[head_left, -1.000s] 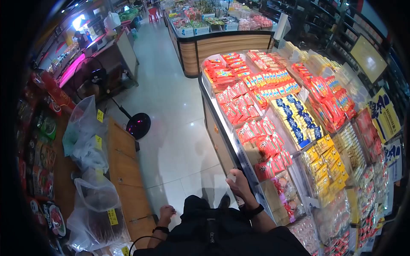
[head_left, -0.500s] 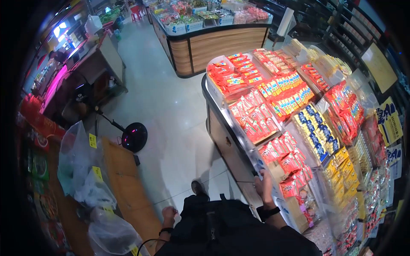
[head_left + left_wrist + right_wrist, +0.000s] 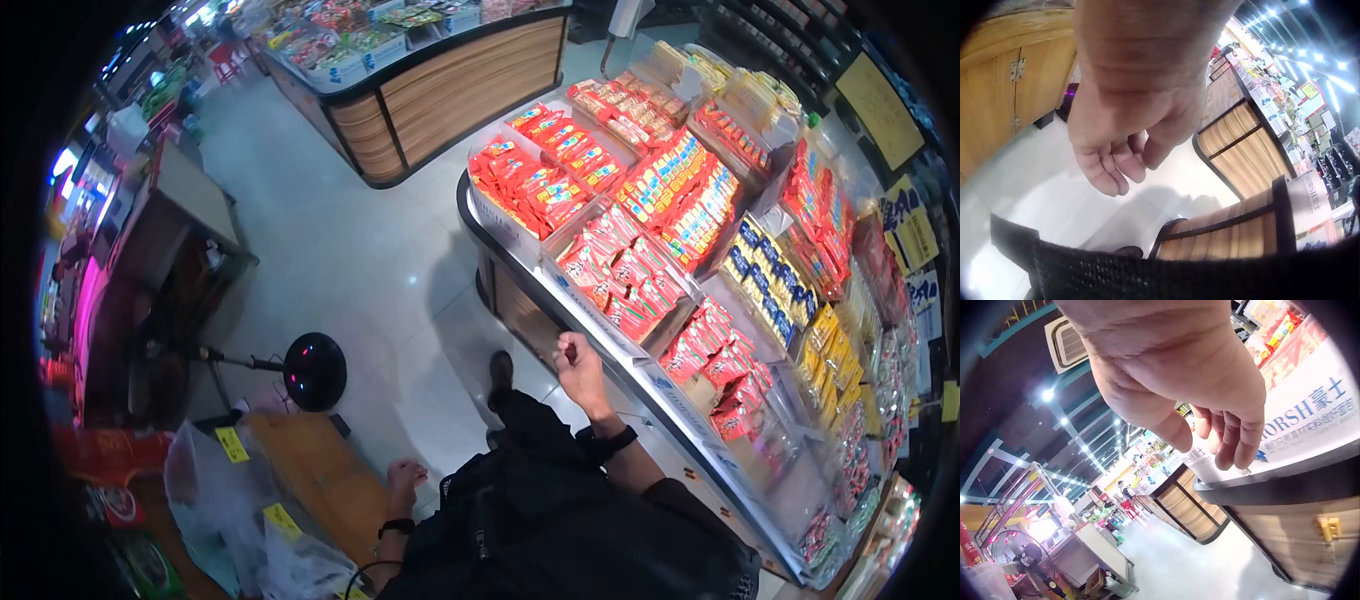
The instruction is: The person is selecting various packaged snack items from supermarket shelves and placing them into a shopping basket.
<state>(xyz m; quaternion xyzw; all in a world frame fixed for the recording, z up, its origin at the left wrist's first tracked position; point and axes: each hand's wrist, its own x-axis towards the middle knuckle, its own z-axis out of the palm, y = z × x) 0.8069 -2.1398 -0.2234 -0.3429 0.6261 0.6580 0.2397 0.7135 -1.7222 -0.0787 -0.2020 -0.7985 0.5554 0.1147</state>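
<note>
Low beside the dark-clothed body, my left hand [image 3: 404, 476] hangs with loosely bent fingers. The left wrist view shows nothing in this hand [image 3: 1125, 134], with pale floor beneath it. My right hand [image 3: 584, 376] is held forward near the edge of a snack display counter [image 3: 601, 338]. Its fingers hang loosely bent in the right wrist view, where the hand [image 3: 1210, 381] overlaps the counter's white printed side panel [image 3: 1316, 415] and holds nothing. Nearest to it on the counter are red snack packets [image 3: 622, 275] in clear-walled bins.
A second wood-panelled counter [image 3: 470, 85] stands ahead beyond the aisle floor [image 3: 385, 300]. On the left are a standing fan's round base [image 3: 315, 371], a wooden cabinet [image 3: 315, 470] and plastic covers with yellow labels [image 3: 215, 490]. Yellow packets [image 3: 828, 365] fill bins farther right.
The body has moved forward along the aisle and the view has turned. My right hand has swung forward along the counter edge. Both hands stay empty.
</note>
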